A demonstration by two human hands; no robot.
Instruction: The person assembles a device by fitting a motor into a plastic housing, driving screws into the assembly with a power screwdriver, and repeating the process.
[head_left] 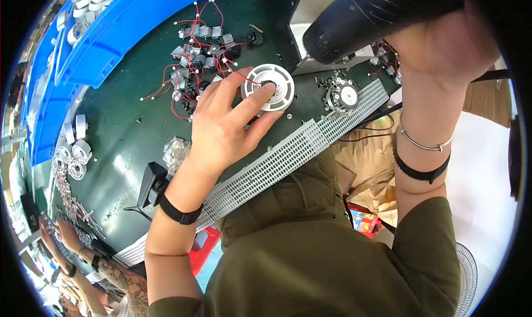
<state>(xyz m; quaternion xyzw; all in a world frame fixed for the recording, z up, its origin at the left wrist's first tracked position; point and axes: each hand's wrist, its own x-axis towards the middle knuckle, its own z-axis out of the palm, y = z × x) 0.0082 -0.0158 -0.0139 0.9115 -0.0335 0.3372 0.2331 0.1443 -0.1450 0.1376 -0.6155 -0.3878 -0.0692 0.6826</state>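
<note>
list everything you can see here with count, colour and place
spoked wheel-like disc: 1, white, under the left fingers
power screwdriver: 1, black, upper right
small wired motors: many, grey and black with red wires, upper middle
round dish with screws: 1, black and silver, right of disc
perforated strip: 1, light grey, table's near edge
clear bag: 1, left of left wrist
ring-shaped parts: several, white, table's left
bin: at least 1, blue, upper left
table: 1, dark green, centre
co-worker's hand: at least 1, lower left
left hand: 1, bare, on disc
right hand: 1, bare, blurred, on screwdriver
</note>
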